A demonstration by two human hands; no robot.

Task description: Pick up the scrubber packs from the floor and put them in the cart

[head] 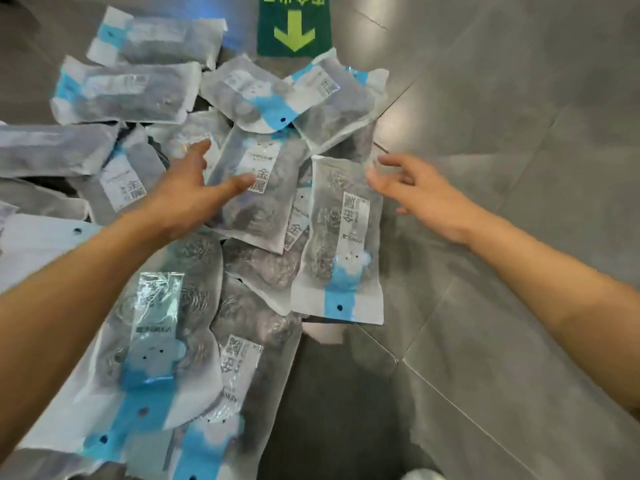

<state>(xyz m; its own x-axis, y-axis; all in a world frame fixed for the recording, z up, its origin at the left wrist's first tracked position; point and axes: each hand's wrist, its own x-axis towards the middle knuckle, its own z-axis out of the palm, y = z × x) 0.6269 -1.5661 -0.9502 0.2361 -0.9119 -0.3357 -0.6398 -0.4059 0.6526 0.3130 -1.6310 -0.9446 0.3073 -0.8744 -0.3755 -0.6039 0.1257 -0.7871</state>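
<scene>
On the grey tiled floor [519,133] lies our heap of clear, blue-banded steel scrubber packs [249,188], none yet lifted; no cart is in view. Our left hand [187,195] and right hand [422,192] reach in, each grip spread apart, holding nothing. Nearly everything seems left to do.

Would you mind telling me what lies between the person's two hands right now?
In the head view, two overlapping scrubber packs: one under the left hand's thumb, another just left of the right hand.
</scene>
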